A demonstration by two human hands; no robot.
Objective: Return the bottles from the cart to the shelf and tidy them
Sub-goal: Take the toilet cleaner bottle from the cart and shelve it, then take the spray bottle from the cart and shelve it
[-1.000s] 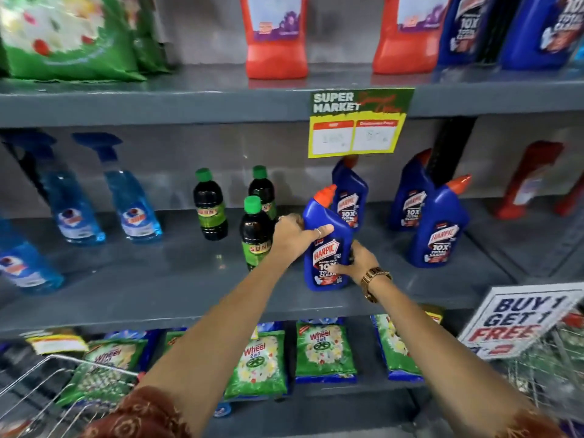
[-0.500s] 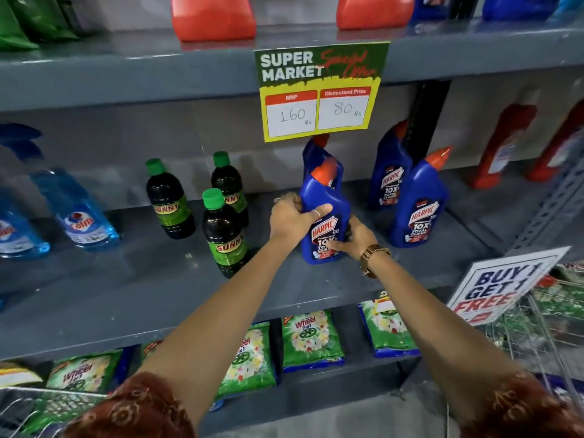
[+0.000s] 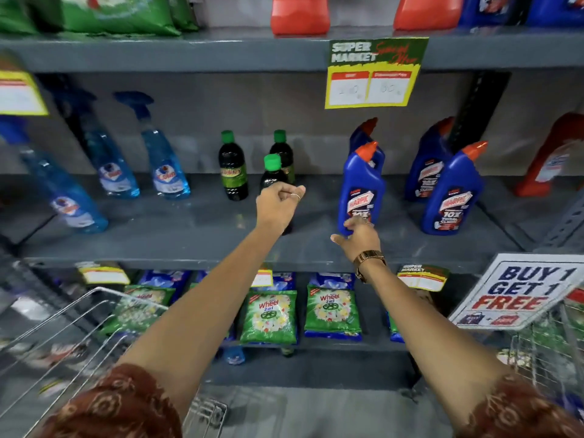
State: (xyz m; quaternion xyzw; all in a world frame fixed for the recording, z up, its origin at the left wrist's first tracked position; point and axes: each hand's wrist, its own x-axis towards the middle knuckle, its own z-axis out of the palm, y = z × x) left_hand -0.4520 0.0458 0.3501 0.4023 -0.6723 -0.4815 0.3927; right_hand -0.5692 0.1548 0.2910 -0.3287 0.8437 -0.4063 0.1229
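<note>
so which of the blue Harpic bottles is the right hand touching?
The front bottle of the left pair, nearest the green-capped bottles. The right hand has its fingertips at its base; the right pair stands apart, untouched.

Left hand (image 3: 278, 205): off the blue Harpic bottle (image 3: 360, 188) now, pulled away to the left, curled loosely in front of the nearest dark green-capped bottle (image 3: 272, 175).
Right hand (image 3: 358, 235): grip gone from the bottle's lower side, only fingertips (image 3: 354, 222) touching its base.
Blue Harpic bottle: released, standing upright on the middle shelf (image 3: 189, 229), in front of another of its kind.
View: drawn back, cart (image 3: 79, 327) wire showing lower left.
</note>
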